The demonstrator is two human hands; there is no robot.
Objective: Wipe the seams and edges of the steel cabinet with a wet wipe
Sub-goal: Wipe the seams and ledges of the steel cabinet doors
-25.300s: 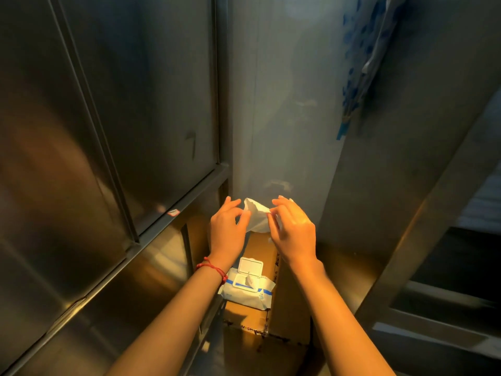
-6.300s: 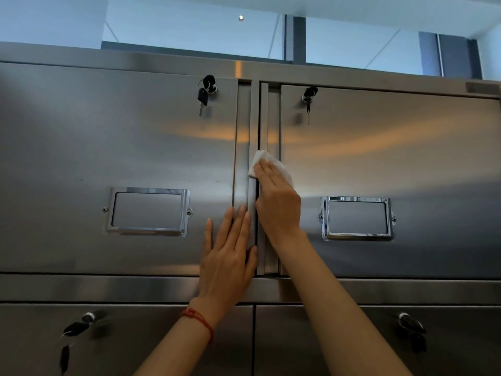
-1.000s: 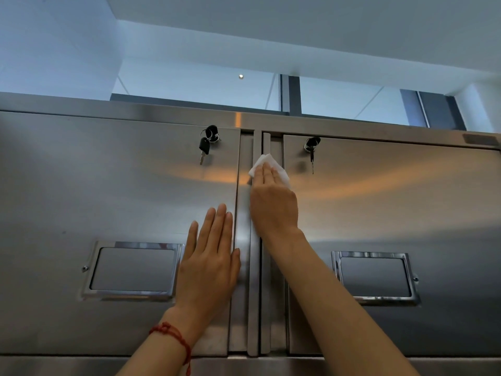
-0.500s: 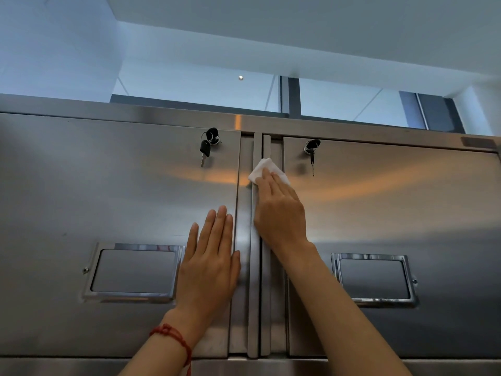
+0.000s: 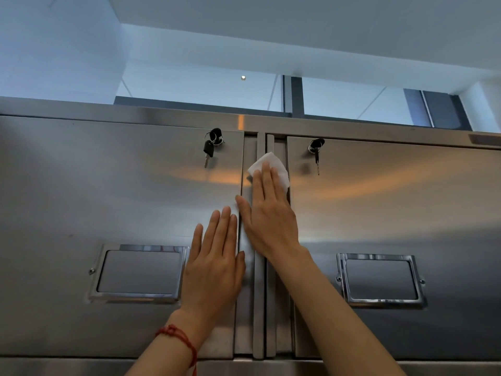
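Since half a second ago the right hand (image 5: 268,213) has flattened, its fingers now spread wide over the wipe (image 5: 268,165) instead of bunched behind it. It presses the wipe against the seam (image 5: 260,294), the upright strip between the two doors, with nothing gripped, only palm pressure. The wipe sits high on the seam, a little below the cabinet's (image 5: 108,185) top edge and between the two keys (image 5: 209,153). The left hand (image 5: 214,264) lies open and flat on the door just left of the seam, bracing, holding nothing. To do this stroke well, I'd say fingertips should push the wipe into the grooves, run the seam's full height, and stay off the dangling keys.
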